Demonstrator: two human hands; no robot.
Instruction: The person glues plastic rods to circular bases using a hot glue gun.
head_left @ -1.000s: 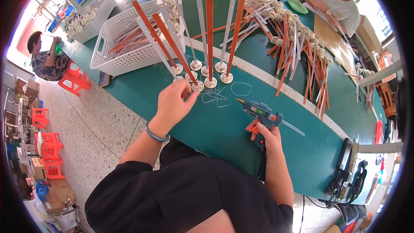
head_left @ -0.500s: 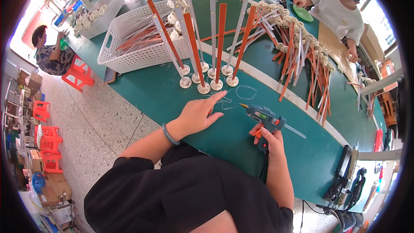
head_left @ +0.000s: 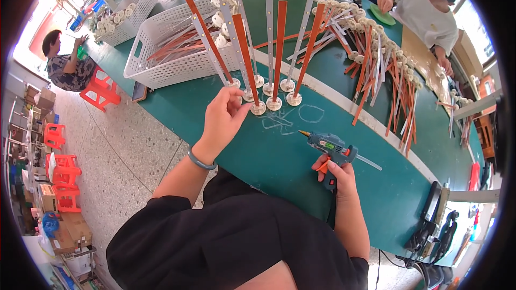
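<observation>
My right hand [head_left: 342, 176] is wrapped round the handle of a teal hot glue gun [head_left: 329, 144]. The gun's brass nozzle points left, and a clear glue stick [head_left: 368, 164] sticks out behind. My left hand [head_left: 221, 118], with a grey bangle at the wrist, has its fingers bent round the foot of the front-left LED strip [head_left: 213, 56], hiding its base. Several LED strips and orange strips [head_left: 279, 48] stand upright on round white bases [head_left: 273, 102] beside that hand. Chalk-like marks [head_left: 279, 122] show on the green table [head_left: 258, 150].
A white perforated basket [head_left: 177, 78] of loose strips stands behind at left. A long pile of strips with white bases [head_left: 395, 56] lies at right beyond a pale table edging. A co-worker [head_left: 430, 16] sits across the table; another person [head_left: 67, 64] sits at far left.
My left hand has moved left and up from the chalk marks, its pointing finger now bent at the front-left base. The glue gun stays almost where it was.
</observation>
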